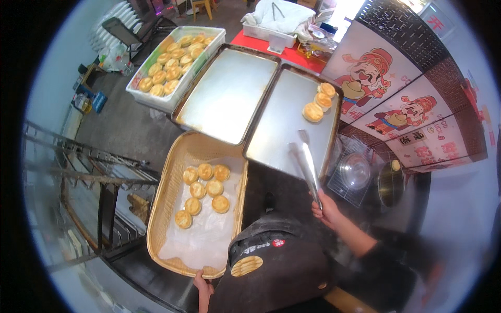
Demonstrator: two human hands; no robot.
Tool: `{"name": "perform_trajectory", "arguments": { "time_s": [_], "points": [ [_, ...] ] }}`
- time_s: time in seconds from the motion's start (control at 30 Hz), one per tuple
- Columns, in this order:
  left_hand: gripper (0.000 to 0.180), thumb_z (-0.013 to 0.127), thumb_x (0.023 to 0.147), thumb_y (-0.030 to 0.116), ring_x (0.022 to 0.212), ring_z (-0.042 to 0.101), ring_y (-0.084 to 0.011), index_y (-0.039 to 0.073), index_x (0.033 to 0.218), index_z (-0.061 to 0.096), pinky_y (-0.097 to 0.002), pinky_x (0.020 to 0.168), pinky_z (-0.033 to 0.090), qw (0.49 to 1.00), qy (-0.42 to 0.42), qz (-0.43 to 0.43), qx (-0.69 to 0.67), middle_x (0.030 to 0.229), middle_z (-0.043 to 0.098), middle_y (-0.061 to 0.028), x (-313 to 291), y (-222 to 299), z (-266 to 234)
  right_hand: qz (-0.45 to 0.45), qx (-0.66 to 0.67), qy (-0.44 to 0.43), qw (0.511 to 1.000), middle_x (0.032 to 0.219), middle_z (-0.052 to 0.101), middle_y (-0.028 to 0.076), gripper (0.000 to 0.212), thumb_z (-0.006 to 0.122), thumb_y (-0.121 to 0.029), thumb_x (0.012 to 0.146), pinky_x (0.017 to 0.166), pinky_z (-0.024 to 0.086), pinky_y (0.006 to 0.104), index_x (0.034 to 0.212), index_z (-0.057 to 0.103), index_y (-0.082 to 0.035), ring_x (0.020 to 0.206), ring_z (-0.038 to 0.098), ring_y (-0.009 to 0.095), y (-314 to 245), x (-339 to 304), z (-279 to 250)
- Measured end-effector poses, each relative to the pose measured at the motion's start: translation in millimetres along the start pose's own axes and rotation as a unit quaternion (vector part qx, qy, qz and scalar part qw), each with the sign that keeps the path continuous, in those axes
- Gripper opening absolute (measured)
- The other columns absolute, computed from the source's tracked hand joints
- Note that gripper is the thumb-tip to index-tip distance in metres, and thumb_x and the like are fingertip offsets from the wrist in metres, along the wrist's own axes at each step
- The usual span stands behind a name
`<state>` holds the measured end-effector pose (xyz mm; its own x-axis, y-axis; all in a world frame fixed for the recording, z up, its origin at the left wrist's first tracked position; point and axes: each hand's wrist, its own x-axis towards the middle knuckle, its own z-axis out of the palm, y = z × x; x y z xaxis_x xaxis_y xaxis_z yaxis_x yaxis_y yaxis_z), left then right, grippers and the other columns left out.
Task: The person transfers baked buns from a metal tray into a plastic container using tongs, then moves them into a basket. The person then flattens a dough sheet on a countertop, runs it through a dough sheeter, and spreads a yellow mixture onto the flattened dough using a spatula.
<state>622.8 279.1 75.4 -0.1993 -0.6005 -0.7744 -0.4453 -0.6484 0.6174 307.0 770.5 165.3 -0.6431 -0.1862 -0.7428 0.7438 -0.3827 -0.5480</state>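
Note:
My right hand (327, 209) is closed around the lower end of metal tongs (311, 175). The tongs' two tips are apart and hold nothing, over the right baking tray (276, 130). Three round golden pastries (313, 112) sit close together toward that tray's far right corner. At the bottom, my left hand (202, 286) grips the near rim of a woven basket (156, 219); part of the hand is hidden below the rim. White paper (201, 237) lines the basket, and several golden pastries (214, 188) lie on it.
A bare baking tray (227, 94) stands left of the other one. Beyond it, a white crate (180, 99) is filled with pastries. A patterned folding screen (396, 99) rises at the right, above a wire rack (342, 180). Metal racking (107, 208) stands at the left.

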Motion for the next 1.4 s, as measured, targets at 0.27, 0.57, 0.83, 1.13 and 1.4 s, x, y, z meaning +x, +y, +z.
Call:
{"name": "perform_trajectory", "arguments": {
  "time_s": [0.27,0.57,0.83,1.13,1.4],
  "points": [
    [0.024,0.062,0.087,0.019,0.065,0.068,-0.0238,0.001,0.103,0.059,-0.0342,0.045,0.051,0.992,0.008,-0.015,-0.125,0.089,0.067,-0.0102,-18,-2,0,-0.164,0.211,0.107,0.958,0.073,0.041,0.001,0.036,0.050,-0.050,0.108,0.049,0.031,0.0280,0.108,0.047,-0.014,0.053,0.036,0.012,-43,207,63],
    [0.037,0.064,0.085,0.018,0.090,0.070,-0.0264,0.000,0.117,0.057,-0.0396,0.069,0.060,0.997,-0.025,0.056,0.050,0.105,0.064,-0.0119,-9,-19,-23,-0.206,0.265,0.154,0.929,0.057,0.034,-0.004,0.036,0.055,-0.048,0.105,0.039,0.024,0.0285,0.093,0.048,-0.015,0.043,0.032,0.010,-107,286,86],
    [0.047,0.064,0.084,0.013,0.095,0.070,-0.0293,-0.002,0.127,0.053,-0.0435,0.074,0.062,1.000,-0.018,-0.009,-0.006,0.113,0.063,-0.0133,-5,-22,-37,-0.206,0.073,0.267,0.939,0.057,0.043,-0.003,0.038,0.056,-0.044,0.105,0.038,0.029,0.0321,0.083,0.050,-0.013,0.043,0.039,0.012,-68,270,57],
    [0.042,0.067,0.083,0.007,0.092,0.071,-0.0277,-0.002,0.122,0.055,-0.0404,0.071,0.062,0.997,-0.042,-0.029,-0.057,0.107,0.065,-0.0127,17,-46,-17,-0.188,-0.209,0.131,0.951,0.063,0.047,-0.004,0.028,0.054,-0.037,0.108,0.039,0.032,0.0253,0.101,0.065,-0.012,0.046,0.041,0.007,17,67,24],
    [0.038,0.070,0.081,0.009,0.077,0.068,-0.0217,-0.002,0.115,0.057,-0.0316,0.056,0.054,0.998,-0.035,-0.009,-0.058,0.098,0.065,-0.0112,-19,-40,5,0.055,-0.368,-0.076,0.925,0.068,0.050,-0.002,0.032,0.058,-0.039,0.106,0.045,0.029,0.0252,0.102,0.066,-0.008,0.051,0.040,0.007,103,40,102]
  ]
}}
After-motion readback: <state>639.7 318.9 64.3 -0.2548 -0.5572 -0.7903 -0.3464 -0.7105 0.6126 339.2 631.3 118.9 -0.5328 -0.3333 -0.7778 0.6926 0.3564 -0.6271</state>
